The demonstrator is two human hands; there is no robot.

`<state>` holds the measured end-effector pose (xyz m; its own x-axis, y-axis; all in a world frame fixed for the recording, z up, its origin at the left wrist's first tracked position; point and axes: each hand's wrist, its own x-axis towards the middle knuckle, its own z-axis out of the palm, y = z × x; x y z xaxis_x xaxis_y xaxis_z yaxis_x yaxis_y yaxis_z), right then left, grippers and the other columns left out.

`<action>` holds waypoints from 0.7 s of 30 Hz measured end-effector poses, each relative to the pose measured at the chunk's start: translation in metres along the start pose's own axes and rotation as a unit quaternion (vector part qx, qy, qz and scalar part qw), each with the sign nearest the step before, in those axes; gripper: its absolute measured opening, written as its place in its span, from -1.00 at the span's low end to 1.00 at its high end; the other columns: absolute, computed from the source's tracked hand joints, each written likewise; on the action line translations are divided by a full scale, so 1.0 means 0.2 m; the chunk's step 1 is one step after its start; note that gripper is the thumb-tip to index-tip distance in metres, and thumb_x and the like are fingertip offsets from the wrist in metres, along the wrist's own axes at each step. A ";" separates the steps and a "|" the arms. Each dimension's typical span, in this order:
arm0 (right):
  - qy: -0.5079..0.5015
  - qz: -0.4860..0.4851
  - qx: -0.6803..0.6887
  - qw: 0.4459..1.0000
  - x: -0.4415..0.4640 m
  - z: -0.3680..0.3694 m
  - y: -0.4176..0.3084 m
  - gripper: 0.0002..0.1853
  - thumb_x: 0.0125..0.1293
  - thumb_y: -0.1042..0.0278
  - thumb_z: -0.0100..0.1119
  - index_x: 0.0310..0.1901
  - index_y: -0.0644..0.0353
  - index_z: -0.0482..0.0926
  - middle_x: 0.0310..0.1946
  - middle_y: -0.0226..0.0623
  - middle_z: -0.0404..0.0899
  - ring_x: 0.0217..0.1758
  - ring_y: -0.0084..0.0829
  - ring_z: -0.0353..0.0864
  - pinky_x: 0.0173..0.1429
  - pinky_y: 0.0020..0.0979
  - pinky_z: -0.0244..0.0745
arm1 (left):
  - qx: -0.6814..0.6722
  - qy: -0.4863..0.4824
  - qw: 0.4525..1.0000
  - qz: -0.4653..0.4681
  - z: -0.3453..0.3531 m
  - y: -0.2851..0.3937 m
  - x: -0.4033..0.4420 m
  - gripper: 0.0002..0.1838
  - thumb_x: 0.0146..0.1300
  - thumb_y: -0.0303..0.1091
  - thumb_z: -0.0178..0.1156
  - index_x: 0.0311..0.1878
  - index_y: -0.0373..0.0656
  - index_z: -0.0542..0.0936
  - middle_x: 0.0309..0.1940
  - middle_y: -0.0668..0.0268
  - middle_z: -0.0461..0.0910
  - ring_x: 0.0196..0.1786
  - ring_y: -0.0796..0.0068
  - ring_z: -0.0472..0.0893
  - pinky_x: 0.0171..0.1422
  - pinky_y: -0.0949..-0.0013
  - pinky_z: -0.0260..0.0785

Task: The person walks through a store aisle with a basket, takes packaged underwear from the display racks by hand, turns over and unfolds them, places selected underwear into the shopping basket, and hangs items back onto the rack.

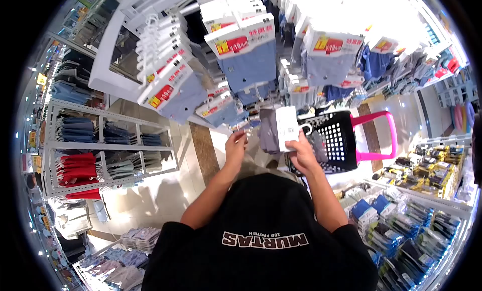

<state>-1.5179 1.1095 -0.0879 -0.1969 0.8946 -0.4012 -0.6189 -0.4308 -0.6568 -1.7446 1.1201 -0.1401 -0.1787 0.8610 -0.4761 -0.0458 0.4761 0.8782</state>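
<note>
My right hand (301, 153) grips the edge of a white hanger card with a folded dark grey garment (269, 131) attached. A white hook sticks out from the card on its right. My left hand (236, 145) is to the left of the garment, apart from it, with loosely bent fingers and nothing visible in them. Just right of the card is a black shopping basket (334, 140) with a pink handle (393, 135). Dark grey cloth shows at the basket's near left side.
In front hang rows of blue-grey packaged garments (248, 65) with price cards on a white rack. Shelves of folded clothes (75, 129) stand at the left. At the lower right, a display bin holds many packaged items (401, 225). Tiled floor (150, 203) shows between the fixtures.
</note>
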 end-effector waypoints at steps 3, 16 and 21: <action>0.016 -0.014 -0.056 0.998 0.06 0.04 0.05 -0.29 0.18 0.64 0.11 0.38 0.20 0.12 0.11 -0.28 0.45 0.13 -0.43 0.48 0.22 -0.37 0.40 | 0.128 0.034 0.968 0.212 0.00 0.06 -0.08 -0.59 0.29 -0.34 0.23 0.17 -0.23 0.48 0.05 0.19 0.56 0.06 0.41 0.55 0.08 0.33 0.38; -0.078 -0.046 -0.148 0.985 0.09 0.17 0.17 -0.06 0.28 0.46 0.28 0.52 0.17 -0.16 0.35 -0.12 0.22 0.14 -0.43 0.43 0.14 -0.36 0.45 | 0.247 -0.091 0.897 0.355 0.13 0.21 -0.07 -0.48 0.12 -0.32 0.31 0.19 -0.16 0.49 -0.07 0.04 0.60 0.06 -0.10 0.53 0.15 0.05 0.35; -0.084 -0.067 -0.168 0.980 0.08 0.10 0.19 -0.15 0.32 0.44 0.25 0.52 0.12 -0.07 0.36 -0.09 0.21 0.17 -0.41 0.43 0.08 -0.40 0.49 | 0.231 -0.111 0.929 0.266 0.08 0.44 -0.05 -0.61 0.25 -0.15 0.28 0.04 -0.20 0.61 -0.20 0.04 0.67 -0.15 0.03 0.65 -0.03 0.19 0.44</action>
<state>-1.5601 1.1097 -0.1061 -0.2716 0.9405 -0.2041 -0.3677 -0.2974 -0.8811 -1.7309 1.1554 -0.0585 0.1548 0.9877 -0.0231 0.4273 -0.0459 0.9029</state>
